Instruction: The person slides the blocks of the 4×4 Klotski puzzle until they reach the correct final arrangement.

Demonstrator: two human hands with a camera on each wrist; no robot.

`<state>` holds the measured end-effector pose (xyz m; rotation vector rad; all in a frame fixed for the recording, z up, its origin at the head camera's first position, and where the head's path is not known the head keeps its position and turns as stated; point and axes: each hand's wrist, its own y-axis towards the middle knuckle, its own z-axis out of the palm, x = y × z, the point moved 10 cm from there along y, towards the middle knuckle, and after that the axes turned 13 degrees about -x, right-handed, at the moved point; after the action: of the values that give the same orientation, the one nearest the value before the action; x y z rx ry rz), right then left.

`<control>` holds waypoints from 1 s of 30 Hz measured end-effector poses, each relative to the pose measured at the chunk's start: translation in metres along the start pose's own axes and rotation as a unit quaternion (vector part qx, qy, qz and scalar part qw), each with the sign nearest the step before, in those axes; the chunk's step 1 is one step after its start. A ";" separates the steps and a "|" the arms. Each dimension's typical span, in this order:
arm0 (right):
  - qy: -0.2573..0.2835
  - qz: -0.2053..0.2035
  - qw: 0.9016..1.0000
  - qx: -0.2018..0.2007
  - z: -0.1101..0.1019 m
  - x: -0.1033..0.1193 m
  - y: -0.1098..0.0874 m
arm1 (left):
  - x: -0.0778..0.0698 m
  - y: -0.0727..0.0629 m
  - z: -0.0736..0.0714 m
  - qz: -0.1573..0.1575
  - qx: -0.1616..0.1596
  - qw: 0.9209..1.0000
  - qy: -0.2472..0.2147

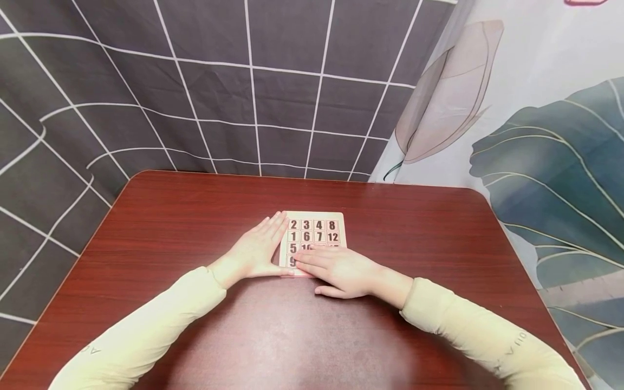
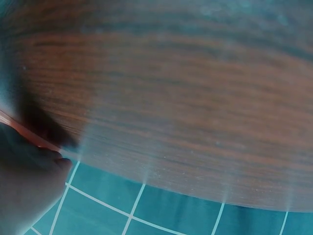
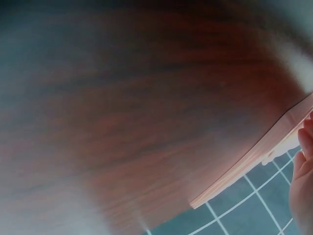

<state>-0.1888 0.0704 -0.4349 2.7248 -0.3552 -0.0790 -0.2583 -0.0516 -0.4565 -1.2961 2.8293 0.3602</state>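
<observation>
A pale sliding number puzzle (image 1: 319,231) lies flat on the table, its top row reading 2, 3, 4, 8. My left hand (image 1: 251,253) lies along its left side, fingers straight against the edge and the thumb stretched along the bottom edge. The right hand (image 1: 348,272) comes in from the lower right, its extended fingers resting over the lower tiles and hiding several of them. In the right wrist view, the puzzle's edge (image 3: 239,171) shows beside part of the hand. The left wrist view catches only a dark part of the left hand (image 2: 29,178).
The reddish-brown wooden table (image 1: 195,216) has a bright glare patch in front of the hands. A dark curtain with white grid lines (image 1: 287,97) hangs behind it, and a leaf-patterned white curtain (image 1: 517,81) hangs at the right.
</observation>
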 end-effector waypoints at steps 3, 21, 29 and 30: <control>0.000 0.000 1.000 0.005 0.002 0.000 0.002 | -0.001 0.000 -0.001 0.000 -0.002 1.000 -0.003; -0.015 0.017 1.000 0.013 -0.010 -0.007 -0.019 | 0.001 0.001 0.003 0.002 -0.012 1.000 -0.008; 0.008 0.033 0.999 -0.001 -0.006 -0.014 -0.004 | 0.001 0.000 0.003 0.001 -0.011 1.000 -0.004; 0.008 0.031 0.999 -0.002 -0.005 -0.015 -0.002 | 0.001 0.000 0.002 0.003 -0.014 1.000 -0.004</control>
<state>-0.2022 0.0777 -0.4310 2.7060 -0.4352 -0.0403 -0.2592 -0.0519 -0.4585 -1.2885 2.8312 0.4062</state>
